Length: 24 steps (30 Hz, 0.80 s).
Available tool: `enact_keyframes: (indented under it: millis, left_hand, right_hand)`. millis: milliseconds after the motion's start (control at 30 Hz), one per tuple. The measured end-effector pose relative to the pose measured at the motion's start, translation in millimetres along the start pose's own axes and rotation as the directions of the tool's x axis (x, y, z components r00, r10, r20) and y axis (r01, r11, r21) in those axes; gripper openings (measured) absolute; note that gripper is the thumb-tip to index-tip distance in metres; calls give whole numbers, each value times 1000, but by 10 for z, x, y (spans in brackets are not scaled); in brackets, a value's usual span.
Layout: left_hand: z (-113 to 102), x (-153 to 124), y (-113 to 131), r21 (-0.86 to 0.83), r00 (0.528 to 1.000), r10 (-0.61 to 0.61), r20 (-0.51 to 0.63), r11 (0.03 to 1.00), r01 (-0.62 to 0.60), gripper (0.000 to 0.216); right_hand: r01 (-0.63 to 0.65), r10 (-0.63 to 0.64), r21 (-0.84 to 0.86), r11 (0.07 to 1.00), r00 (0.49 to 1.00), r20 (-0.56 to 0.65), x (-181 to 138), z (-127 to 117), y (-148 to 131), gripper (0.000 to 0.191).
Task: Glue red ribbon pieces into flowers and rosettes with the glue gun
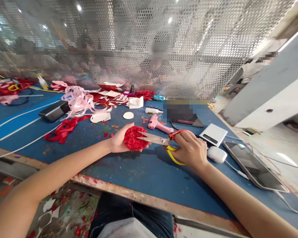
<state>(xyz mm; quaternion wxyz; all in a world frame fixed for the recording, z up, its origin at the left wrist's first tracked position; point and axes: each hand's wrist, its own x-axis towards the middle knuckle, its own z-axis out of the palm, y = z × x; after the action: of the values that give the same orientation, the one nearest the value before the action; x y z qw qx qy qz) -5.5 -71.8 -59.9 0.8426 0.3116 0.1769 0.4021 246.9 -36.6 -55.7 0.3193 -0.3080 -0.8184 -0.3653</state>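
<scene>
My left hand (119,138) holds a round, ruffled red ribbon flower (132,140) above the blue tabletop, its fingers curled beneath. In my right hand (191,148) is a pair of scissors (157,138) with one red-orange and one yellow handle loop. Their blades are parted slightly, and the tips lie over the flower's right side. Whether the blades touch the ruffles I cannot tell. Just beyond the scissors lies a pink glue gun (159,125). A white paper disc (128,115) rests on the table behind the flower.
Pink ribbon (78,99), red ribbon (66,129) and paper scraps (110,97) lie at the left and back. A black box (54,111) stands at left. At right are a white power bank (213,134), an earbud case (217,154), a tablet (254,165) and cables. Perforated metal mesh (129,43) rises behind.
</scene>
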Motion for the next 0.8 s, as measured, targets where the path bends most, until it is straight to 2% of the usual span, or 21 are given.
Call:
enact_keyframes:
  millis: [100, 200, 400, 700, 800]
  left_hand:
    - [-6, -8, 15, -8, 1000, -15, 11, 1000, 15, 43]
    - [-17, -27, 55, 10, 999, -49, 1, 999, 49, 43]
    - [-37, -56, 108, 118, 985, -173, 6, 978, 171, 44]
    - [-24, -49, 80, 137, 975, -218, 42, 968, 211, 51]
    - [-17, -50, 88, 148, 970, -236, 52, 963, 226, 51]
  right_hand:
    - [65, -70, -85, 994, 995, -64, 27, -28, 61, 17]
    - [98, -110, -142, 985, 991, -79, 63, -55, 114, 19]
    - [169, -183, -140, 976, 979, -94, 74, -62, 116, 21]
    - [164, -163, -47, 985, 986, 35, -37, 25, 105, 23]
    - [157, -157, -3, 988, 987, 39, -51, 37, 109, 26]
